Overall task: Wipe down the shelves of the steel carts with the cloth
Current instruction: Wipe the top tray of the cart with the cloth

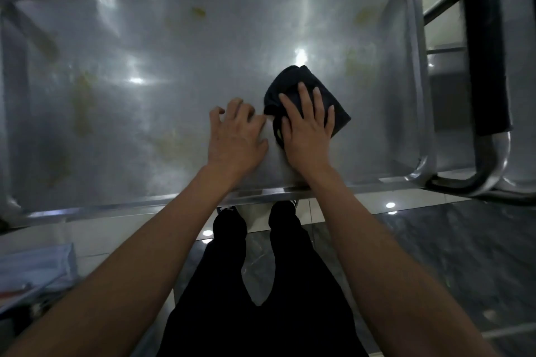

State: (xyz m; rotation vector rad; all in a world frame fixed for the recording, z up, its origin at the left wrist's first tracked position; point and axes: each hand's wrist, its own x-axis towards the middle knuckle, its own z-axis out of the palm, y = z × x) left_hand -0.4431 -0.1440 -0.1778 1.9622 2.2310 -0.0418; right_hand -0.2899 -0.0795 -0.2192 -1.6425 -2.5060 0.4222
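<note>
I keep my right hand [307, 124] laid flat on the dark cloth [307, 90], its fingers [301, 95] straight and slightly spread, so that pressure is distributed over as much fabric as possible and the cloth stays in full contact with the steel. The cloth sits bunched on the top shelf [174, 52] of the steel cart [261, 191], right of centre and near the front rim, which places it within easy reach of my body for a pressing stroke. My left hand [235, 136] rests just beside the cloth on the bare shelf, its fingers [232, 107] curled and spread like a claw, tips down on the metal and gripping nothing; I judge that it braces the cart against the push of the wiping hand, though I cannot tell whether its nearest fingertip touches the cloth edge. Yellowish smears [82, 101] lie across the left half of the shelf, with further marks near the far rim [198, 11] and toward the right end, so most of the surface is not yet clean. The padded cart handle [484, 52] stands at the right end, well apart from both hands.
</note>
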